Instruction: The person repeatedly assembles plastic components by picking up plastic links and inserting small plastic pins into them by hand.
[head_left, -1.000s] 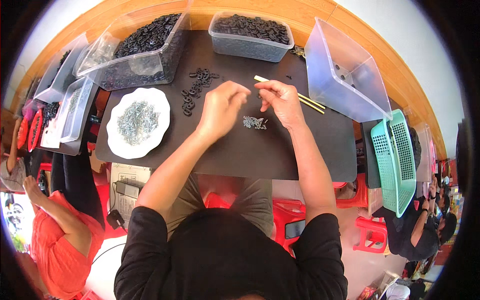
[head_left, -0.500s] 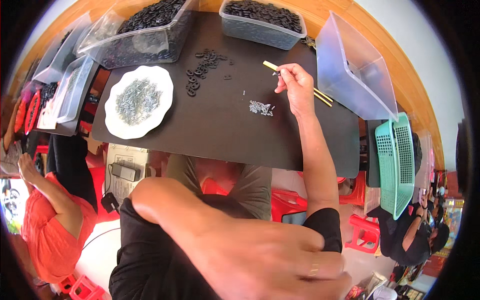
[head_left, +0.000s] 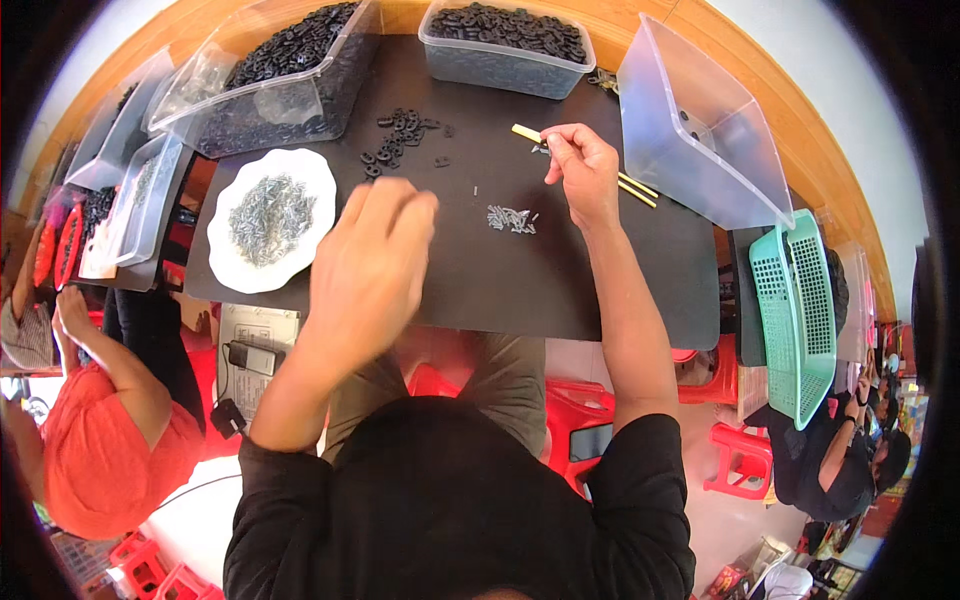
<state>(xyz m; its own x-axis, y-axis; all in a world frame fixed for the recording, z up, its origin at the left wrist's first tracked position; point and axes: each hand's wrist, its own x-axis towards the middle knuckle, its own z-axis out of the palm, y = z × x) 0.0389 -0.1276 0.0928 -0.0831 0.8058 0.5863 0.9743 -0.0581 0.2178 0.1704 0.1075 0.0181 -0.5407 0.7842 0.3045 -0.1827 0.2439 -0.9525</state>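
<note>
My right hand is closed in a pinch at the far right of the dark table. Small silvery bits show by its fingertips; what exactly is pinched is too small to make out. A yellow stick juts out left of those fingers. My left hand, its fingers curled and smeared by motion, is over the near part of the table; I cannot see whether it holds anything. Between the hands lies a small heap of short metal pins. Beyond the left hand are loose black oval pieces.
A white scalloped plate of metal pins stands at left. Clear bins of black pieces line the back. At right are a tilted clear bin, yellow sticks and a green basket. A person in red sits at left.
My left hand has swung from close in front of my body, at the lower right, up and left to over the table. The right hand keeps its pinch in nearly the same place.
</note>
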